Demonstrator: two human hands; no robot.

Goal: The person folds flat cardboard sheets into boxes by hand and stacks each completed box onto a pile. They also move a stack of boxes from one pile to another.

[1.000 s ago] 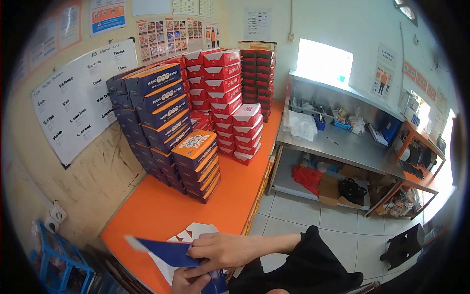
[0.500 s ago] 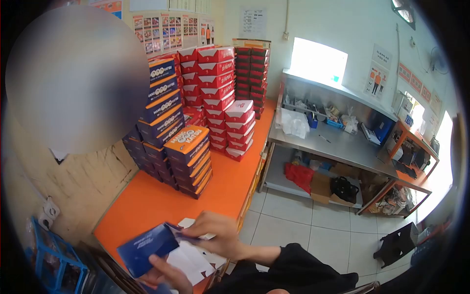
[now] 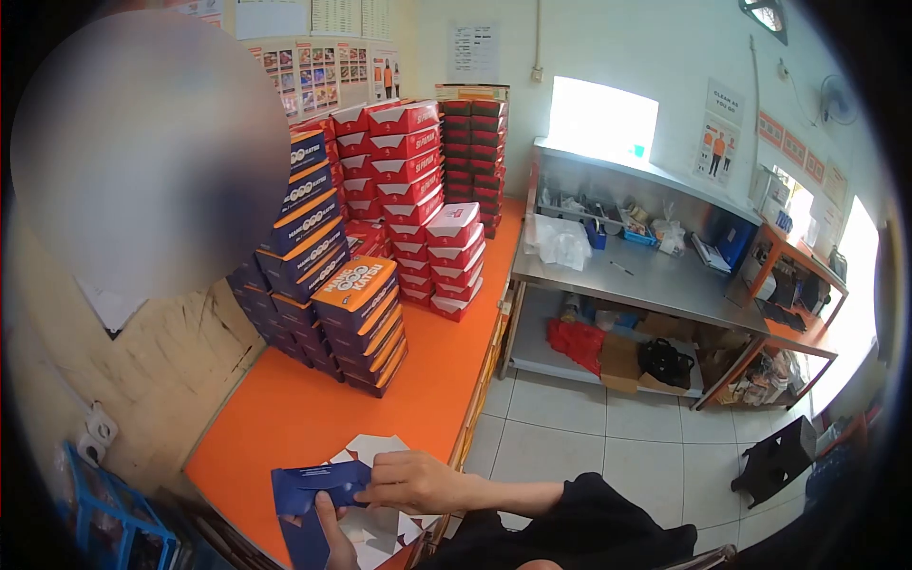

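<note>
A partly folded cardboard box (image 3: 296, 486), dark blue outside, is between my hands at the near end of the orange table (image 3: 294, 394). My left hand (image 3: 334, 534) grips it from below, the thumb lying on a blue panel. From the right, my right hand (image 3: 407, 481) pinches a blue side flap with bent fingers. White card with cut flaps (image 3: 378, 445) shows behind and beneath my right hand. The lower part of the box is hidden by my left hand.
Stacks of blue-and-orange boxes (image 3: 353, 318) stand farther along the table, with red-and-white boxes (image 3: 407, 171) behind. To the right is a steel counter (image 3: 622, 275). A black stool (image 3: 774, 461) stands on the tiled floor, a blue crate (image 3: 119, 518) at lower left.
The blue panel has swung down and turned towards me. My right hand has moved from above the white card to the box's flap; my left hand has shifted slightly right.
</note>
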